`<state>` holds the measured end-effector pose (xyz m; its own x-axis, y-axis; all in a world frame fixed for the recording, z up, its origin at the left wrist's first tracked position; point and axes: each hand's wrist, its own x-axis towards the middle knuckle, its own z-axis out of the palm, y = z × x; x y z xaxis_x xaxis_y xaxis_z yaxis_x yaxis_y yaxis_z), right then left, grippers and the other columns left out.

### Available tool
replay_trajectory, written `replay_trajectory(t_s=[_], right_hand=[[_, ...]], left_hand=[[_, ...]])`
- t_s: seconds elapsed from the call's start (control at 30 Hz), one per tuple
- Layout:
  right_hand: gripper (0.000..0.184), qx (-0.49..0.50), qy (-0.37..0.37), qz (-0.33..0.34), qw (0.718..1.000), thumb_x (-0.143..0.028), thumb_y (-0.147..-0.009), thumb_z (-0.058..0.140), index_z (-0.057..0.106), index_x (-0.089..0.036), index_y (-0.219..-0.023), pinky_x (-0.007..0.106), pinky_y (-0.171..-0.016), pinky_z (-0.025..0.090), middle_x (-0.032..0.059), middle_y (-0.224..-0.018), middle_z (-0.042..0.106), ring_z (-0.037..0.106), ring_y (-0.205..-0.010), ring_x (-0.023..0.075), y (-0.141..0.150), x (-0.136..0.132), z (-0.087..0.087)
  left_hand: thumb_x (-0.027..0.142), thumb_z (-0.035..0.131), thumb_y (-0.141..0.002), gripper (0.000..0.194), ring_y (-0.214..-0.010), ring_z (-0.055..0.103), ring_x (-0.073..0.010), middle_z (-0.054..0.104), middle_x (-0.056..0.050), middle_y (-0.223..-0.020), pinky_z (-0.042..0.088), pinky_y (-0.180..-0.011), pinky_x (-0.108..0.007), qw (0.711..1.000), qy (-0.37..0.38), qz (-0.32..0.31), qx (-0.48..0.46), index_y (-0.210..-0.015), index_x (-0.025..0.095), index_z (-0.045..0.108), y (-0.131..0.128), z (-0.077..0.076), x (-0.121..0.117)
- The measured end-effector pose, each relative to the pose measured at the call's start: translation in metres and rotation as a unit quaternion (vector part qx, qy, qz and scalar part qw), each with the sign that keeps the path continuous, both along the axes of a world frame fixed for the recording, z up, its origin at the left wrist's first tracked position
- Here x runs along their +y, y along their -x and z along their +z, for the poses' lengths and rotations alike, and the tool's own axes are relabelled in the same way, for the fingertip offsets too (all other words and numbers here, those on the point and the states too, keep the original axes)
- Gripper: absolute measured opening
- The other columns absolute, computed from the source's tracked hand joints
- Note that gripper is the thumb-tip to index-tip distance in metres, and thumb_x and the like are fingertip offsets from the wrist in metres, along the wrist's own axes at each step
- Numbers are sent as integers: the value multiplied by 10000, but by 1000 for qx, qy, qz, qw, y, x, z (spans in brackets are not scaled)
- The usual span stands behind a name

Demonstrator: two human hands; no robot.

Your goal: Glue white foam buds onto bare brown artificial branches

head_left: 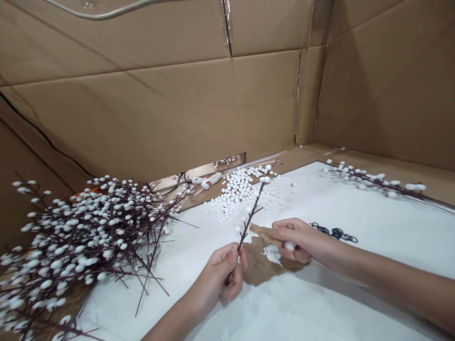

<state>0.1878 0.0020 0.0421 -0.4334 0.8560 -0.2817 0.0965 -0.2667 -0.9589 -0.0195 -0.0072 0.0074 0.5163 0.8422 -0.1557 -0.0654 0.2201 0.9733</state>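
My left hand (pixel 219 275) grips the lower end of a thin dark-red artificial twig (pixel 249 222) with a few white foam balls stuck along it. My right hand (pixel 299 240) pinches a white foam ball (pixel 289 246) between its fingers, close to the twig. Beneath and between my hands lies a torn piece of brown paper (pixel 260 264) with a white smear on it. A large heap of finished twigs (pixel 84 240) covered in white balls lies to the left of my left hand.
Loose white foam balls (pixel 237 190) lie scattered at the far side of the white board (pixel 310 307), near a white glue gun (pixel 209 181). Black rubber rings (pixel 336 232) sit to the right, and another twig (pixel 377 181) lies farther back. Cardboard walls (pixel 154 113) surround the work area.
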Motion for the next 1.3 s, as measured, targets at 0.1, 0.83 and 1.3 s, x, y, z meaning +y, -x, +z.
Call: replay_trajectory(t_s=[0.1, 0.83, 1.3], right_hand=[[398, 0, -1, -1, 1000, -506, -722, 573, 358, -192, -606, 219, -377, 54, -77, -458, 420, 158, -334, 12, 0, -1, 1], [379, -22, -32, -20, 999, -495, -757, 533, 376, -185, -605, 224, -357, 35, -64, -487, 437, 165, -318, 4, -5, 12, -7], [362, -35, -75, -82, 993, -496, -763, 516, 377, -190, -629, 235, -390, 37, -69, -487, 415, 136, -351, 15, -15, 25, -9]], left_hand=[[504, 418, -831, 314, -265, 185, -44, 417, 92, -306, 104, -312, -172, 1000, 1, 8, -8, -751, 201, 430, -2, 0, -1], [465, 387, -860, 291, -248, 108, -24, 467, 79, -341, 71, -285, -161, 997, 36, -12, -64, -717, 211, 381, 4, -1, 4], [425, 450, -840, 285, -270, 105, -25, 396, 88, -359, 113, -287, -149, 992, 64, -14, -110, -665, 204, 409, 5, -4, 6]])
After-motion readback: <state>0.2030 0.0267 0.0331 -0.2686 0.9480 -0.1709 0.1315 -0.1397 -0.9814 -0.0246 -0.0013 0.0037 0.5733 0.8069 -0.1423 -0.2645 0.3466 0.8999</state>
